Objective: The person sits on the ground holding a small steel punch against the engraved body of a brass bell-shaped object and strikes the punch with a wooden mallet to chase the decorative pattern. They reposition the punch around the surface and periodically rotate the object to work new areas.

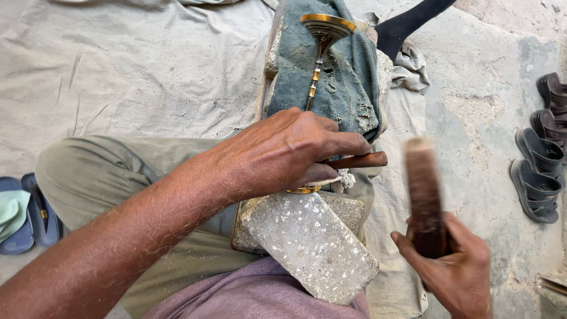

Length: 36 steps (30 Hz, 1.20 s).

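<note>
A left hand point(283, 150) closes around a brown wooden-handled tool point(360, 160), pressed to a slender brass goblet-shaped piece point(323, 35) lying on blue-grey cloth point(348, 82). The right hand point(455, 266) grips a blurred dark wooden mallet point(424, 195) beside 1 speckled stone block point(310, 245).

Open grey cloth-covered floor point(136, 71) lies left of the folded blue-green cloth pad point(345, 82); dark rubber sandals point(540, 159) crowd the floor's right edge.

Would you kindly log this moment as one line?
left hand: holds brass goblet on cloth | right hand: grips wooden mallet | stone block: on lap
</note>
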Tool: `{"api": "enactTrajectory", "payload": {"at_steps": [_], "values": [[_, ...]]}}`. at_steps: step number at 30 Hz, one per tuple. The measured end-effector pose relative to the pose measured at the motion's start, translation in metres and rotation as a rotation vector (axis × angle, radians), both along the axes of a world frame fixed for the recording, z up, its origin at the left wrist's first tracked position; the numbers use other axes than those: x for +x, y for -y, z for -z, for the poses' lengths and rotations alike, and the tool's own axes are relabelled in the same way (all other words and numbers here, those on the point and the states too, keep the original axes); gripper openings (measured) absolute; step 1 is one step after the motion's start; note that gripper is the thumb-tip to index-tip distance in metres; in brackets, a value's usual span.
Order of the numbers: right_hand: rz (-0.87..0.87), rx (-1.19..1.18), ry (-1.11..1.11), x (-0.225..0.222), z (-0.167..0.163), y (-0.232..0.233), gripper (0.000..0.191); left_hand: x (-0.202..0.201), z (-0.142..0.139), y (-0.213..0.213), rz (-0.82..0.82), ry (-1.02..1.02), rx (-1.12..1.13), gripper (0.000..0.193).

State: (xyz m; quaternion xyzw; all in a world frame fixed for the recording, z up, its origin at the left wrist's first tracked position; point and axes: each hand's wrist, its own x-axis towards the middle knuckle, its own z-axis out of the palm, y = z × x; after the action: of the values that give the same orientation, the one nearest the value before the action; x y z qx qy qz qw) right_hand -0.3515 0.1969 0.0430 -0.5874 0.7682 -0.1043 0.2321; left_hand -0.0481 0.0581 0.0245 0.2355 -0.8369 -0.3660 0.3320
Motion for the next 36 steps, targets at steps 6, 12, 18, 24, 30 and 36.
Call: {"api": "enactTrajectory", "payload": {"at_steps": [6,12,18,24,30,36], "values": [[-0.007,-0.158,0.16,-0.008,0.002,-0.005,0.025,0.003,0.001,0.0,-0.007,-0.067,-0.012,0.031],[0.069,-0.16,0.229,0.006,-0.011,0.006,0.023,0.001,0.002,0.0,-0.006,-0.012,0.021,0.036],[0.113,-0.419,0.466,0.015,-0.014,0.001,0.017,0.004,0.005,-0.002,0.002,-0.081,0.013,0.038],[0.03,0.189,-0.14,-0.013,0.01,-0.001,0.035,0.001,0.001,-0.005,-0.02,-0.065,0.006,0.042],[0.303,0.017,0.782,-0.022,0.053,-0.008,0.044,0.008,-0.003,-0.015,-0.16,-0.152,-0.004,0.05],[0.09,-0.28,0.984,-0.04,0.04,-0.005,0.052,-0.001,-0.006,-0.012,-0.197,0.038,0.202,0.046]]}}
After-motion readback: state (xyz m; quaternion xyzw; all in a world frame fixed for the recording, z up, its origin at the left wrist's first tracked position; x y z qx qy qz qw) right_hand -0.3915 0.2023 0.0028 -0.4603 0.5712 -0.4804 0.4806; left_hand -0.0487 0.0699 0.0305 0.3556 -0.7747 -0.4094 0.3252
